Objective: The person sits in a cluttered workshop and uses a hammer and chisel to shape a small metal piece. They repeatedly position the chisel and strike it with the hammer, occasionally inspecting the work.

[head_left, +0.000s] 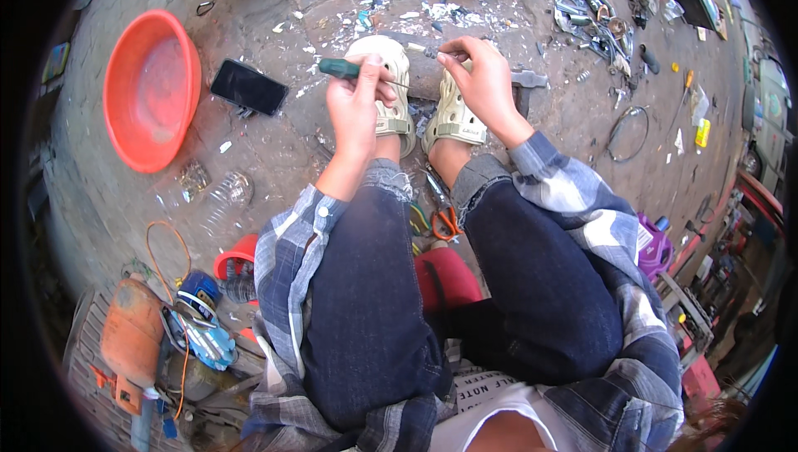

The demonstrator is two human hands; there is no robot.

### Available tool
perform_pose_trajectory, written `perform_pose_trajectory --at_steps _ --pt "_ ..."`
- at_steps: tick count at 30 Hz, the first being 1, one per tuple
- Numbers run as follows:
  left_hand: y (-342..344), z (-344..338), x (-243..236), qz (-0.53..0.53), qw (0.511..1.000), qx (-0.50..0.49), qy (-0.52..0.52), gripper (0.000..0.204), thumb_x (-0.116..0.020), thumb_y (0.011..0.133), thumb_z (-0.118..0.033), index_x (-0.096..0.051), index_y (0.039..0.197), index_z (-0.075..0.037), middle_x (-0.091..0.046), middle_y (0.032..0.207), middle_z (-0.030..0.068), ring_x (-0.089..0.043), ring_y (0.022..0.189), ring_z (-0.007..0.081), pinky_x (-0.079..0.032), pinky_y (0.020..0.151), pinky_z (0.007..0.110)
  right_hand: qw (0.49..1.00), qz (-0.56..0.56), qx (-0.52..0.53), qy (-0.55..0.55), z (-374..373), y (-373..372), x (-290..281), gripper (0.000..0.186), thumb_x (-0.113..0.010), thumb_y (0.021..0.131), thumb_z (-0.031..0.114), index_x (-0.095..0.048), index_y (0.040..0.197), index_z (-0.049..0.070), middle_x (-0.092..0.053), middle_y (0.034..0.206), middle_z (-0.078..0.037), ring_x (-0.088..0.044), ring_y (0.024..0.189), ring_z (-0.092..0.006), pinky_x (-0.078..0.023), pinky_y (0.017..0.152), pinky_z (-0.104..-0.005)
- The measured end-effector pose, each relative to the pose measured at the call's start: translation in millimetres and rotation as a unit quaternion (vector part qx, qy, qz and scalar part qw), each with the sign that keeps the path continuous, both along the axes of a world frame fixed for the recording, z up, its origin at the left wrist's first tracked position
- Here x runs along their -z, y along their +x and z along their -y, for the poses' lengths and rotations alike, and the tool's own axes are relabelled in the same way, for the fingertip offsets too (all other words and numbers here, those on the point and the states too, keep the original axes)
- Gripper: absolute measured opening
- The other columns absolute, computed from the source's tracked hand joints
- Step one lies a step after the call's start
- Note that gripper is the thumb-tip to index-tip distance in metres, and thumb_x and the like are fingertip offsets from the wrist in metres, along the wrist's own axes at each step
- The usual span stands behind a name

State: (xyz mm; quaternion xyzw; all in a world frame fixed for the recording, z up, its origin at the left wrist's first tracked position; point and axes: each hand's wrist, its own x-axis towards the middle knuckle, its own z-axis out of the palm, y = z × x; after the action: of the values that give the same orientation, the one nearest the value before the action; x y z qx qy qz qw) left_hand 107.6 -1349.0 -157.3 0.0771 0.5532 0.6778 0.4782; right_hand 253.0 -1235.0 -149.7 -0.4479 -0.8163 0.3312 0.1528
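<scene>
My left hand (356, 98) grips a green-handled screwdriver (337, 67), its thin shaft pointing right, above my left cream clog (393, 123). My right hand (482, 82) is closed in a pinch on a small pale-and-metal piece (426, 50), raised over my right cream clog (465, 126). A hammer (529, 79) lies just right of that hand, on a dark block or rail that is mostly hidden by my hands and feet. I cannot tell if the screwdriver tip touches anything.
At left are a red basin (118, 98), a black phone (248, 86), plastic bottles (229, 198) and an orange tool (133, 327). Several metal parts (573, 11) lie at upper right. Orange-handled scissors (445, 223) are between my legs; a purple jug (652, 248) stands at right.
</scene>
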Motion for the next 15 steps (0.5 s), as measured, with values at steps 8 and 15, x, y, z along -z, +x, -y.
perform_pose_trajectory --at_steps 8,15 --pt "0 -5 -2 -0.012 0.999 -0.037 0.01 0.025 -0.044 0.099 -0.023 -0.051 0.097 0.001 -0.063 0.083 0.0129 -0.06 0.062 0.0149 -0.047 0.053 0.025 0.948 0.207 -0.175 0.165 -29 0 53 0.011 -0.058 0.078 0.015 -0.061 0.084 0.006 -0.065 0.08 -0.01 -0.06 0.083 -0.0276 -0.045 0.077 -0.0379" --pt "-17 17 7 -0.065 0.993 -0.1 -0.024 0.023 -0.045 0.099 -0.023 -0.05 0.096 0.0 -0.063 0.081 0.0113 -0.059 0.059 0.0127 -0.046 0.051 0.023 0.939 0.236 -0.198 0.151 -24 1 53 0.012 -0.052 0.084 0.017 -0.057 0.087 0.007 -0.064 0.085 -0.012 -0.059 0.091 -0.0267 -0.045 0.081 -0.0388"
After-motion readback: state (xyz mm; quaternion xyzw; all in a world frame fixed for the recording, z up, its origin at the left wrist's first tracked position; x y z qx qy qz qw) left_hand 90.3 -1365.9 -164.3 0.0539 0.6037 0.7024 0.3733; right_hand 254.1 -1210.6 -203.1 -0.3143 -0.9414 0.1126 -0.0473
